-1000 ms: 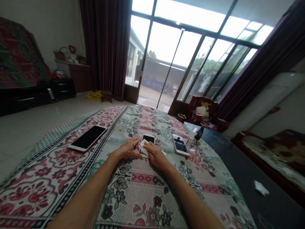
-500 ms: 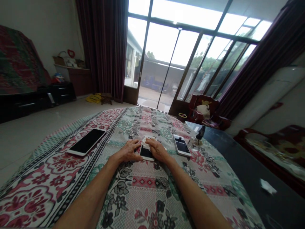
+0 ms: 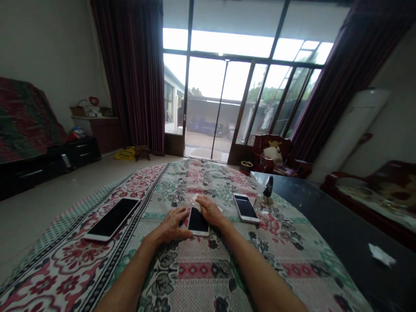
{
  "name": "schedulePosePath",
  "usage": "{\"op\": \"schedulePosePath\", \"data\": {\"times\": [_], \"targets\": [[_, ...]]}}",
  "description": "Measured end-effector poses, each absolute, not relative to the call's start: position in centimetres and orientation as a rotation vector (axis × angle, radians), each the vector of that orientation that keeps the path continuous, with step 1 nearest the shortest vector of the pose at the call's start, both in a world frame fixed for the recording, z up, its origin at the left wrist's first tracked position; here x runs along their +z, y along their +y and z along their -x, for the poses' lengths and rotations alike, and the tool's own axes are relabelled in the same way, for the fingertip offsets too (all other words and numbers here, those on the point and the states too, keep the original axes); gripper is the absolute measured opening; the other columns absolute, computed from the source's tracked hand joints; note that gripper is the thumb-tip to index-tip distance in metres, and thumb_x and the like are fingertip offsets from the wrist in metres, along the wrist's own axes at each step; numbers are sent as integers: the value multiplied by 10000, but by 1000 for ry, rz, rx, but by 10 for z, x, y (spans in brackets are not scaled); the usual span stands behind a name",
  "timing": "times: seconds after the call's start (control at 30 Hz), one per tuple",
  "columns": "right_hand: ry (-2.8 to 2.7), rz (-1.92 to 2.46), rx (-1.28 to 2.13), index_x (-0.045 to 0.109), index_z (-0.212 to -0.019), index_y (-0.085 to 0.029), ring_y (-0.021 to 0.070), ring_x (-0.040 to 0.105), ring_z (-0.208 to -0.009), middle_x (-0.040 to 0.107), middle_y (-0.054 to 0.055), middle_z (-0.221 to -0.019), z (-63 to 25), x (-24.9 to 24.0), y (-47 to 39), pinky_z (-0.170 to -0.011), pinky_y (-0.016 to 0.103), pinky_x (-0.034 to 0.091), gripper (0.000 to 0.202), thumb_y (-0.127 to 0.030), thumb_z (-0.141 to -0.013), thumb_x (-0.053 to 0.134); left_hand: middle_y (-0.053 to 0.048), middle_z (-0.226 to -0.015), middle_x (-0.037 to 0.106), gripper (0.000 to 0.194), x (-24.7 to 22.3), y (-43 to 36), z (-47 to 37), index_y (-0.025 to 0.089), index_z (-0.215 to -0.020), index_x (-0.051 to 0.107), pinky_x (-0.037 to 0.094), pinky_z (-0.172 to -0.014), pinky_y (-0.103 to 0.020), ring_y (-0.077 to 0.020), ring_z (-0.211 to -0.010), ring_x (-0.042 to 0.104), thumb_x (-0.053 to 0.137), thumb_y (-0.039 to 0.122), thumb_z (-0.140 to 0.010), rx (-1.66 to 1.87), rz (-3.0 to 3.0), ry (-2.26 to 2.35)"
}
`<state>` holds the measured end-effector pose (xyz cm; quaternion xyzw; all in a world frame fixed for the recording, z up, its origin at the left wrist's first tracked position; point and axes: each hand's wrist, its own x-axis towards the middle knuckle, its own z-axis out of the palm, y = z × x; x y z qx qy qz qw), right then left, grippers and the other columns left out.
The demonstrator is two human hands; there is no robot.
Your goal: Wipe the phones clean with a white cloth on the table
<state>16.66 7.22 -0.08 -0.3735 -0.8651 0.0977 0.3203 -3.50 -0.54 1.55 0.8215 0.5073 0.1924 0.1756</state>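
A white-framed smartphone (image 3: 198, 222) with a dark screen lies on the patterned tablecloth between my two hands. My left hand (image 3: 173, 223) holds its left edge, the thumb at the lower corner and the fingers higher up. Across the upper right part of the screen, my right hand (image 3: 210, 209) presses a white tissue (image 3: 195, 198), mostly hidden under its closed fingers. To the right rests another white smartphone (image 3: 246, 208), screen up. A larger white tablet-like device (image 3: 113, 219) with a black screen lies to the left. Neither hand touches these two.
The floral tablecloth (image 3: 195, 271) covers the table. A small dark figure on a clear base (image 3: 268, 187) stands right of the phones. A crumpled white tissue (image 3: 382, 255) lies on the black surface (image 3: 328, 225) at right. Beyond are a wooden chair (image 3: 274, 151) and glass doors.
The camera view has tilted up, so the table appears lower. My right hand with the tissue has shifted slightly up the phone, baring more screen. My left hand keeps to the phone's left edge.
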Motion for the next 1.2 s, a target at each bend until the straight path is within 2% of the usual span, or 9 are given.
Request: {"op": "schedulePosePath", "data": {"times": [0.23,0.4,0.47,0.63,0.8,1.2], "targets": [[-2308,997,268,621,-1181,-199,212,488,-1259,566,80,-1329,-182,2,45,-1051,406,404,399,-78,-874,397,-137,-1428,442,799,7,-1,36,212,-1352,507,287,-1104,-504,-374,-1326,363,760,459,-636,539,-2302,1484],[-2325,962,256,631,-1169,-200,222,488,-1255,573,78,-1320,-189,4,23,-1043,407,406,393,-81,-866,412,-123,-1437,438,796,3,1,37,237,-1355,503,282,-1107,-493,-357,-1331,364,766,461,-638,516,-2334,1503],[-2310,939,229,653,-1120,-201,215,525,-1205,606,75,-1276,-189,6,12,-1032,388,408,367,-79,-845,442,-129,-1446,428,796,1,2,37,229,-1363,494,276,-1113,-481,-350,-1339,355,761,455,-648,497,-2335,1515],[-2265,893,176,693,-879,-207,208,607,-1007,701,61,-1031,-181,9,-5,-959,355,424,128,-195,-833,573,-117,-1447,424,797,-3,3,38,241,-1355,508,287,-1114,-451,-345,-1339,355,774,451,-633,525,-2336,1533],[-2341,811,185,659,-818,-194,164,604,-876,691,44,-895,-178,10,0,-830,280,449,171,-117,-869,516,-109,-1434,439,774,-4,5,38,232,-1341,525,286,-1116,-456,-350,-1330,364,778,410,-632,550,-2330,1514],[-2147,992,249,695,-920,-218,187,619,-1033,696,50,-1085,-182,1,50,-915,303,463,190,-132,-881,530,-126,-1447,419,790,1,3,40,224,-1357,507,268,-1115,-501,-378,-1346,330,752,452,-642,514,-2278,1502]]}}
